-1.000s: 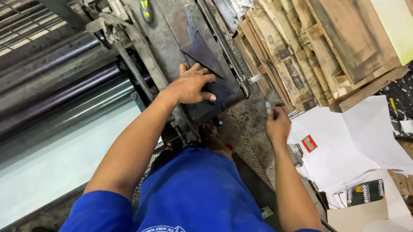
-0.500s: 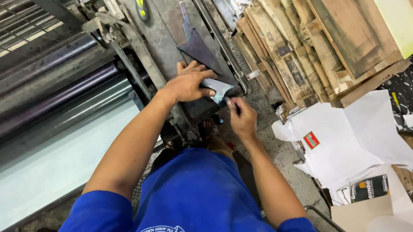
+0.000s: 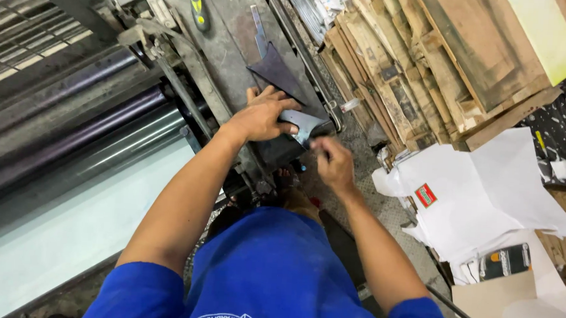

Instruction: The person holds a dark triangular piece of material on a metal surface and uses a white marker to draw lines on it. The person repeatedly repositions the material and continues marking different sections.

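The left hand [image 3: 262,117] lies palm down, fingers spread flat, on a dark triangular metal plate [image 3: 280,72] that rests on the grey, stained deck of the printing machine [image 3: 228,37]. Just beside that hand, on the side away from the rollers, a smaller pale grey metal piece [image 3: 304,123] sticks out from under the fingers, and the right hand [image 3: 332,163] meets it with fingers curled and pinched together at its edge; whether it truly grips the piece or only touches it cannot be told, since the fingertips are blurred. Beyond the plate, farther from the person, a narrow flat metal blade [image 3: 258,34] lies on the same deck, and farther still a green and yellow handled tool [image 3: 197,5]. On the rollers' side of the plate run long dark steel rollers [image 3: 58,141] above a pale sheet-like surface [image 3: 65,244]. On the opposite side of the plate stand stacked wooden pallets [image 3: 430,57], and nearer the person white paper sheets [image 3: 481,201] are heaped on the floor. The person wears a blue shirt [image 3: 270,274].
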